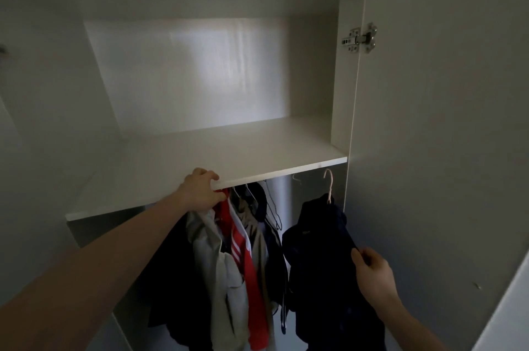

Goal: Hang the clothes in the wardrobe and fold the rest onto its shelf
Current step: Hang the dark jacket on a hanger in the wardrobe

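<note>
A white wardrobe shelf [229,150] spans the middle of the view, bare on top. Below it hang several garments: a grey one [226,273], a red one with white stripes [252,273] and dark ones. My left hand [200,193] reaches up under the shelf's front edge, fingers curled at the top of the grey garment's hanger; the hook is hidden. To the right a dark navy garment [317,250] hangs on a pale hanger [329,184]. My right hand [372,270] pinches that garment's right edge.
The wardrobe's right door [443,150] stands open, its metal hinge [359,39] high up. Several bare wire hangers [272,207] hang between the two groups of clothes. The wardrobe's left wall [43,121] is close by.
</note>
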`<state>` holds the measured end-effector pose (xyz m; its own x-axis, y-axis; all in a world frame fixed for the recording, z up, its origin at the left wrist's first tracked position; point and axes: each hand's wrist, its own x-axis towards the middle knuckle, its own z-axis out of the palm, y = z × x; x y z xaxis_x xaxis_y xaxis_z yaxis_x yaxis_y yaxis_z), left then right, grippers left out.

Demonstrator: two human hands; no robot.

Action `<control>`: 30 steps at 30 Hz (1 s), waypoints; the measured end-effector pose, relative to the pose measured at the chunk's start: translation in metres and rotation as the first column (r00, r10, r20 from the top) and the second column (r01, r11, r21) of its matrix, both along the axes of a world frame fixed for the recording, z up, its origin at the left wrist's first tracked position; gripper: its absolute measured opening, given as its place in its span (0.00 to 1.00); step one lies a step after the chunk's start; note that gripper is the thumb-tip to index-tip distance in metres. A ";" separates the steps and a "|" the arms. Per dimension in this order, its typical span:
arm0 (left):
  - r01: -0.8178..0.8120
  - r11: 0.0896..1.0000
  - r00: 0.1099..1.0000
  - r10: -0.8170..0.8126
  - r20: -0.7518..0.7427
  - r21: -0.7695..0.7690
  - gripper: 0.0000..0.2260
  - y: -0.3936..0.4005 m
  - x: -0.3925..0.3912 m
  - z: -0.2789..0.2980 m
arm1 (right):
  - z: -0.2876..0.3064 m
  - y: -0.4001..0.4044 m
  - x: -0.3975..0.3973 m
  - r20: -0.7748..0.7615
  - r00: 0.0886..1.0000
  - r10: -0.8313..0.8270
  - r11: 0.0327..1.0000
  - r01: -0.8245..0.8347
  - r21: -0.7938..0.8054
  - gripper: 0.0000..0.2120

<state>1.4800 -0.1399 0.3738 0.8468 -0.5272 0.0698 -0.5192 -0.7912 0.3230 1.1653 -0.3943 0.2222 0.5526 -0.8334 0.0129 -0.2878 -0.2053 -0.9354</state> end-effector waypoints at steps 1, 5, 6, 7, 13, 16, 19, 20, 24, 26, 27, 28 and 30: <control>-0.011 1.000 1.000 0.012 -0.007 0.024 0.34 -0.003 0.009 -0.001 | -0.001 -0.003 0.010 -0.001 1.000 0.001 1.000 -0.001 -0.004 0.19; -0.007 0.993 1.000 0.009 -0.020 0.115 0.53 -0.019 0.034 -0.003 | -0.014 -0.022 0.043 -0.011 1.000 0.007 1.000 -0.006 0.015 0.18; -0.002 0.989 1.000 0.003 -0.011 0.147 0.56 -0.026 0.039 -0.004 | -0.018 -0.028 0.051 -0.013 1.000 0.005 1.000 -0.005 0.018 0.18; -0.004 0.985 1.000 0.006 -0.009 0.174 0.58 -0.032 0.044 -0.005 | -0.021 -0.034 0.059 -0.017 1.000 0.010 1.000 -0.009 0.021 0.18; -0.065 0.972 0.998 0.062 0.020 0.226 0.63 -0.056 0.061 -0.011 | -0.035 -0.064 0.118 -0.023 0.997 0.079 0.996 -0.077 0.047 0.16; -0.084 0.976 0.996 0.084 0.008 0.199 0.58 -0.058 0.065 -0.012 | -0.039 -0.077 0.144 -0.054 0.991 0.123 0.992 -0.121 0.042 0.17; -0.099 0.978 0.995 0.096 0.024 0.186 0.56 -0.059 0.068 -0.017 | -0.041 -0.087 0.172 -0.094 0.987 0.130 0.991 -0.128 0.023 0.18; -0.101 0.978 0.995 0.096 0.036 0.184 0.56 -0.060 0.069 -0.019 | -0.042 -0.090 0.181 -0.103 0.985 0.139 0.990 -0.138 0.020 0.18; -0.110 0.980 0.992 0.099 0.073 0.166 0.55 -0.058 0.074 -0.025 | -0.043 -0.101 0.212 -0.118 0.982 0.145 0.989 -0.146 0.006 0.18; -0.115 0.981 0.991 0.102 0.089 0.154 0.54 -0.058 0.075 -0.028 | -0.042 -0.107 0.223 -0.121 0.982 0.144 0.989 -0.146 -0.013 0.16; -0.118 0.982 0.990 0.104 0.098 0.149 0.53 -0.058 0.076 -0.029 | -0.041 -0.110 0.229 -0.121 0.982 0.146 0.989 -0.150 -0.020 0.16; -0.120 0.983 0.989 0.106 0.102 0.142 0.53 -0.058 0.077 -0.030 | -0.039 -0.114 0.234 -0.121 0.981 0.151 0.988 -0.155 -0.025 0.15; -0.125 0.985 0.988 0.112 0.109 0.122 0.52 -0.058 0.080 -0.033 | -0.035 -0.120 0.245 -0.127 0.979 0.161 0.985 -0.167 -0.041 0.14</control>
